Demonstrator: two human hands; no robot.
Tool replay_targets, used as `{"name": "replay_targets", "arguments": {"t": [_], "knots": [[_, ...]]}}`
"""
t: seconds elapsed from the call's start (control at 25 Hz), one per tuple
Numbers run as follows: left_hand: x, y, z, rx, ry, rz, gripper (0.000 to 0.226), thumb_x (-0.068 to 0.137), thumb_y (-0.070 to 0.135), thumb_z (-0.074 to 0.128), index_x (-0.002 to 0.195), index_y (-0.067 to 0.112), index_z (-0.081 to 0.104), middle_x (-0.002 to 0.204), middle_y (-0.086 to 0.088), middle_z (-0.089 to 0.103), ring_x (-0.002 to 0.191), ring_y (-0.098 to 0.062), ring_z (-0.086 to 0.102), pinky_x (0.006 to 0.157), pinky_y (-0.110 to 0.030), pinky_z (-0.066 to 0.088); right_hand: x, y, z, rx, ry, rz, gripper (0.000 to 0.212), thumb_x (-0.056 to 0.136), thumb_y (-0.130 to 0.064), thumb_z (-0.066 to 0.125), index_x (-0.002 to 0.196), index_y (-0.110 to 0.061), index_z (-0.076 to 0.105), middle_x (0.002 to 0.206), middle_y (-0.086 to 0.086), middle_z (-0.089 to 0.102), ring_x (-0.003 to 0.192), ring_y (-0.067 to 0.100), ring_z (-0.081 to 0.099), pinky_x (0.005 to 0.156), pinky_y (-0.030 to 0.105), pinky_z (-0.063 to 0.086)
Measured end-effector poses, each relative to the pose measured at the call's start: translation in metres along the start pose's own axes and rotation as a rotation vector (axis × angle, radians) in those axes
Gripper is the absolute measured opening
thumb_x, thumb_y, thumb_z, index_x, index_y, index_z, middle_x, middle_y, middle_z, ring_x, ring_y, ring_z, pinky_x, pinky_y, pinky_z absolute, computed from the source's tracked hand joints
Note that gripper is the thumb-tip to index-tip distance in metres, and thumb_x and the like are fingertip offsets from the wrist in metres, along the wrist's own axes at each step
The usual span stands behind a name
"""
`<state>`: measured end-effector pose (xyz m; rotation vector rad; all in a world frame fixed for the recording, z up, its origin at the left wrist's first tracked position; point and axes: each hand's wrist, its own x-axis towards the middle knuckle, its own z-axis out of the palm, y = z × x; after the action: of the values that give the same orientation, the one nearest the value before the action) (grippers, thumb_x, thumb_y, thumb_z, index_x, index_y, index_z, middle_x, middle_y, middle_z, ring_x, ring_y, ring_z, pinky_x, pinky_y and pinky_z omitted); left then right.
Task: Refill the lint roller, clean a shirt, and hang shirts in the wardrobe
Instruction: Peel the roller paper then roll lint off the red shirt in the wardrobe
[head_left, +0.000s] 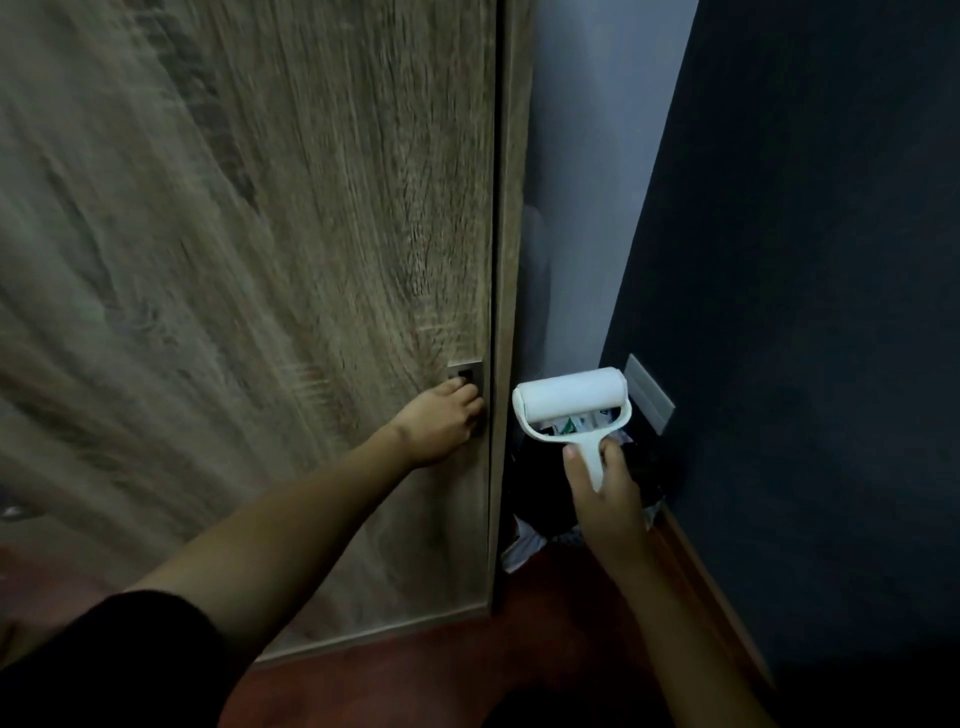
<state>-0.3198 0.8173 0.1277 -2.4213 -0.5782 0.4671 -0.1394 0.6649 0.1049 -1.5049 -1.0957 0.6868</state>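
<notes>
We hook our left hand (441, 423) in the wood-grain door (260, 260)'s rectangular metal pull (466, 375) | our right hand (605, 499) grips the white cylindrical lint roller (571, 397)'s flat handle

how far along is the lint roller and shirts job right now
Looks done: the lint roller carries a clean white roll, so the refill seems finished. In hand: the right hand grips its handle while the left hand holds the metal pull on the wardrobe door. To do: no shirt is in view, so cleaning and hanging cannot be confirmed.
</notes>
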Motion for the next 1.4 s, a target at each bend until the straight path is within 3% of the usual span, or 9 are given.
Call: {"name": "replay_targets", "arguments": {"t": [0.12, 0.24, 0.36, 0.56, 0.72, 0.96, 1.08, 1.24, 1.4], "knots": [[0.003, -0.002, 0.015, 0.064, 0.061, 0.059, 0.032, 0.081, 0.027, 0.046, 0.071, 0.020, 0.076, 0.086, 0.003, 0.070, 0.078, -0.018, 0.060, 0.077, -0.031, 0.046, 0.003, -0.002, 0.013, 0.055, -0.025, -0.004, 0.005, 0.092, -0.024, 0.054, 0.090, -0.021, 0.052, 0.078, -0.003, 0.061, 0.067, -0.002, 0.060, 0.062, 0.022, 0.051], [-0.010, -0.003, 0.021, 0.053, 0.112, 0.054, 0.024, 0.079, 0.027, 0.055, 0.068, 0.020, 0.075, 0.083, 0.002, 0.069, 0.076, -0.019, 0.058, 0.075, -0.031, 0.036, -0.006, -0.007, 0.029, 0.081, -0.050, -0.004, 0.011, 0.092, -0.017, 0.054, 0.085, -0.025, 0.050, 0.078, -0.004, 0.060, 0.066, -0.006, 0.059, 0.058, 0.009, 0.046], [-0.037, -0.011, 0.030, 0.036, 0.112, 0.025, 0.035, 0.080, 0.022, 0.042, 0.066, 0.017, 0.074, 0.081, -0.001, 0.069, 0.075, -0.020, 0.058, 0.074, -0.032, 0.033, -0.010, -0.016, 0.049, 0.068, -0.086, -0.013, 0.014, 0.091, -0.016, 0.054, 0.084, -0.027, 0.050, 0.078, -0.006, 0.060, 0.069, -0.007, 0.060, 0.060, 0.007, 0.045], [-0.098, -0.030, 0.059, 0.047, 0.073, 0.013, 0.036, 0.080, 0.022, 0.041, 0.066, 0.018, 0.074, 0.087, -0.002, 0.070, 0.079, -0.020, 0.058, 0.073, -0.031, 0.038, -0.010, -0.043, 0.088, 0.091, -0.108, -0.075, 0.003, 0.091, -0.021, 0.054, 0.094, -0.020, 0.053, 0.076, -0.006, 0.061, 0.067, -0.005, 0.058, 0.060, 0.009, 0.044], [-0.168, -0.047, 0.090, 0.035, 0.059, -0.045, 0.033, 0.080, 0.024, 0.044, 0.075, 0.017, 0.076, 0.090, 0.000, 0.071, 0.080, -0.018, 0.061, 0.072, -0.028, 0.049, -0.018, -0.065, 0.138, 0.124, -0.137, -0.101, 0.007, 0.091, -0.023, 0.055, 0.093, -0.016, 0.054, 0.075, -0.006, 0.060, 0.068, -0.003, 0.057, 0.062, 0.012, 0.045], [-0.277, -0.077, 0.138, 0.087, 0.047, -0.129, 0.035, 0.080, 0.020, 0.039, 0.069, 0.014, 0.071, 0.077, 0.001, 0.065, 0.070, -0.018, 0.058, 0.068, -0.029, 0.036, -0.040, -0.093, 0.223, 0.129, -0.169, -0.149, 0.009, 0.090, -0.021, 0.057, 0.083, -0.019, 0.051, 0.068, -0.008, 0.056, 0.062, -0.006, 0.054, 0.060, 0.008, 0.040], [-0.330, -0.094, 0.161, 0.098, 0.021, -0.141, 0.034, 0.078, 0.020, 0.038, 0.065, 0.015, 0.069, 0.073, 0.001, 0.063, 0.067, -0.019, 0.057, 0.062, -0.029, 0.044, -0.053, -0.105, 0.260, 0.156, -0.182, -0.181, 0.010, 0.086, -0.032, 0.054, 0.085, -0.022, 0.053, 0.076, -0.005, 0.060, 0.068, 0.000, 0.056, 0.065, 0.012, 0.043], [-0.385, -0.110, 0.187, 0.111, 0.001, -0.166, 0.034, 0.081, 0.021, 0.038, 0.069, 0.013, 0.068, 0.077, -0.002, 0.064, 0.071, -0.022, 0.057, 0.065, -0.031, 0.040, -0.065, -0.114, 0.293, 0.176, -0.203, -0.200, 0.002, 0.092, -0.019, 0.054, 0.093, -0.020, 0.054, 0.076, -0.007, 0.059, 0.066, -0.006, 0.055, 0.063, 0.008, 0.042], [-0.429, -0.121, 0.202, 0.112, 0.003, -0.190, 0.038, 0.080, 0.020, 0.035, 0.070, 0.012, 0.071, 0.075, -0.003, 0.065, 0.069, -0.022, 0.058, 0.059, -0.031, 0.046, -0.077, -0.123, 0.315, 0.161, -0.202, -0.228, 0.013, 0.092, -0.022, 0.053, 0.101, -0.014, 0.053, 0.081, -0.008, 0.060, 0.068, -0.010, 0.056, 0.064, 0.004, 0.041]]}}
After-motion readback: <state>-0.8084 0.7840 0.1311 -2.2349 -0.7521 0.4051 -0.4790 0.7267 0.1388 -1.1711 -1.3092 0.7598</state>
